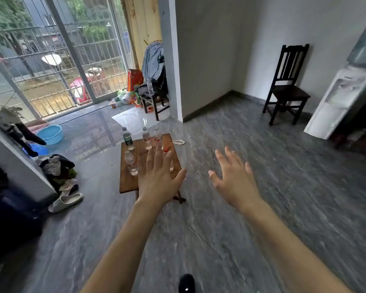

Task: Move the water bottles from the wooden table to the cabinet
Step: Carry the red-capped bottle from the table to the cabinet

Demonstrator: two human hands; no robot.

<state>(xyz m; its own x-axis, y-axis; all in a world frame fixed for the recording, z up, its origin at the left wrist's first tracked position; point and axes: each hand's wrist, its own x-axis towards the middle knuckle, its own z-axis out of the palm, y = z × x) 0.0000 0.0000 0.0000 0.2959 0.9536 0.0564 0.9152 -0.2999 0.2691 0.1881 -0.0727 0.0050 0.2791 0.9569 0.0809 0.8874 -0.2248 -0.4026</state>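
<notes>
A small low wooden table [128,182] stands on the grey floor ahead of me. Several clear water bottles stand upright on it: a green-labelled bottle [127,139] at the back left, a red-labelled bottle [146,138] beside it, another bottle [157,136] further right, and a bottle [131,163] at the near left. My left hand [156,176] is stretched out with fingers spread in front of the table, hiding a red-capped bottle [166,150] in part. To the right, my right hand [234,176] hovers open over the floor. Both hands hold nothing. No cabinet is in view.
A dark wooden chair [286,85] stands against the right wall beside a white water dispenser [338,104]. Clothes and slippers [65,203] lie at the left, near a blue basin [50,134]. Another chair with clothes [154,85] stands by the barred window.
</notes>
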